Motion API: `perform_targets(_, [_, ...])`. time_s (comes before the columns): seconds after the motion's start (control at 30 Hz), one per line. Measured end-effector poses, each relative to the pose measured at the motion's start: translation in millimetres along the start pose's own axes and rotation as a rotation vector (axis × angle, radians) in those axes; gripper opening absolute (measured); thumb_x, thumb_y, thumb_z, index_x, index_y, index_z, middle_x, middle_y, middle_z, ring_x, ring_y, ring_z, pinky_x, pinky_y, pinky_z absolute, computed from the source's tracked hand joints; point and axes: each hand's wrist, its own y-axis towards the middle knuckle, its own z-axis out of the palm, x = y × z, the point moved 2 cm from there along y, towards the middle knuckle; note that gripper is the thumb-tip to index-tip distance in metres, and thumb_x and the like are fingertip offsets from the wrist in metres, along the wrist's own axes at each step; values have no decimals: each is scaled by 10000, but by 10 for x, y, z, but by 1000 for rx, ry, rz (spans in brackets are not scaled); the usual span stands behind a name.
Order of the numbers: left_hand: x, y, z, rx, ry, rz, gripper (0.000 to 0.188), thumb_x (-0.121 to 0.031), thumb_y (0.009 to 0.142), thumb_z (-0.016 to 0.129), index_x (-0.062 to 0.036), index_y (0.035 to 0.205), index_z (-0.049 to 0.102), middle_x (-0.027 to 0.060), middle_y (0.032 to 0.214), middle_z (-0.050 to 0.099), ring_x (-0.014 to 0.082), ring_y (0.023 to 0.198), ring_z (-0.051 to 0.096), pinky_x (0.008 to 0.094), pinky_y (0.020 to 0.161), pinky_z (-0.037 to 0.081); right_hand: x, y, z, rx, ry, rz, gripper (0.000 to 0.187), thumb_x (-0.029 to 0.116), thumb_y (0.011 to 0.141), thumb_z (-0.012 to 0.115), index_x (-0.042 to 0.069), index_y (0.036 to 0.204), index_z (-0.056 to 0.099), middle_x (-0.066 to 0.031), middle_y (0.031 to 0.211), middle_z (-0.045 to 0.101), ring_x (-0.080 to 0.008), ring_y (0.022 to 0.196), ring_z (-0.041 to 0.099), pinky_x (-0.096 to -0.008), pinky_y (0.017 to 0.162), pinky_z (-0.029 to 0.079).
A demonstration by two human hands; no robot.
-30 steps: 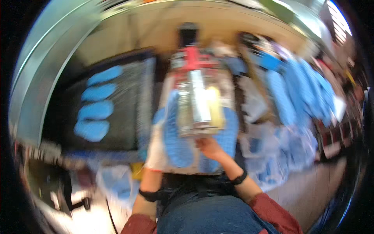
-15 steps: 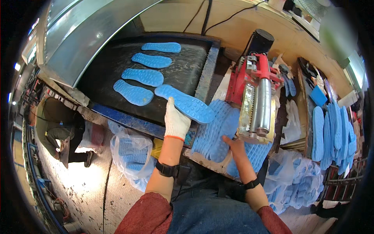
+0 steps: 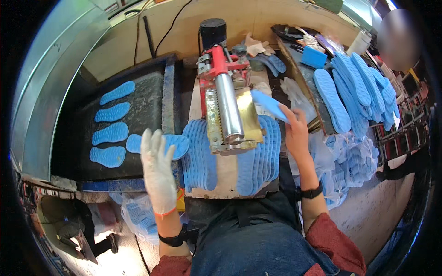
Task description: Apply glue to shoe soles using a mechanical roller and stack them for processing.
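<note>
Blue insole [image 3: 269, 105] held beside the roller machine [image 3: 226, 103]

The right hand [image 3: 297, 133] has its grip clamped on the near end. The left hand [image 3: 158, 170], gloved, has its grip apart, in front of a second insole [image 3: 180, 145] across the black belt's [image 3: 145, 101] edge; contact is unclear. Two rows of insoles [image 3: 258, 161] flank the machine's front.

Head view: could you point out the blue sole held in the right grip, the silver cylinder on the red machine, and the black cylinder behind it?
Held blue sole [image 3: 270, 105]: head view, middle of its visible face.
Silver cylinder [image 3: 227, 108]: head view, midway along its shiny side.
Black cylinder [image 3: 212, 34]: head view, on its side.
</note>
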Motion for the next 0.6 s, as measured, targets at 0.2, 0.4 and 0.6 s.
perform_targets(0.2, [81,379,848,319,-22,231,695,-498,961,328,-50,1464,154,176,1484,248,308,1388,211,485,1123,141,295,234,417,110,132,-307,493,112,783,620,155,1267,537,-199,1150,553,-338,1055,531,-414,899,442])
perform_targets(0.4, [715,746,362,316,399,316,624,-460,983,268,-64,1460,200,182,1407,339,283,1308,333,405,1114,189,490,-350,152,-134,297,-133,336,133,812,659,73,1129,564,-153,1021,593,-335,966,569,-379,797,467])
perform_targets(0.6, [444,319,484,18,-17,-389,547,-356,956,376,-59,1411,309,123,1275,445,235,1166,460,379,1018,367,182,-883,778,312,233,182,259,206,867,583,26,1054,580,-171,1012,615,-350,944,577,-418,806,464])
